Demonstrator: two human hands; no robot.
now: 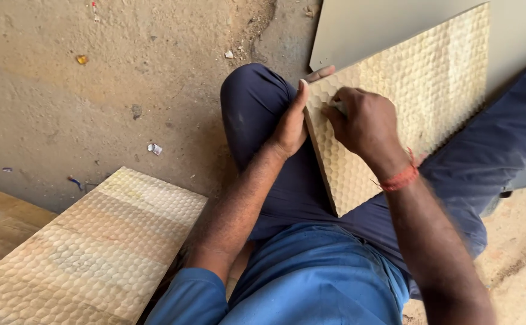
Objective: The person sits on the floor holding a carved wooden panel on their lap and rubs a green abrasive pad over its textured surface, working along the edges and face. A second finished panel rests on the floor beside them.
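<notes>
Left hand (290, 123) grips the edge of the pale honeycomb-carved wooden panel (419, 90) propped on the lap, centre-right of frame, while right hand (359, 120) pinches a small pale piece (339, 107) against it.

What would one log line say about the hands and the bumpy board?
left hand: grips honeycomb-carved wooden panel edge | right hand: presses small pad on panel face | panel: propped on lap

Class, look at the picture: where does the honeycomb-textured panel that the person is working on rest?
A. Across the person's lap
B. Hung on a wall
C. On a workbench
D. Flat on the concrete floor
A: the honeycomb-textured panel lies across the person's legs, the left hand at its edge and the right hand pressing on its face.
</notes>
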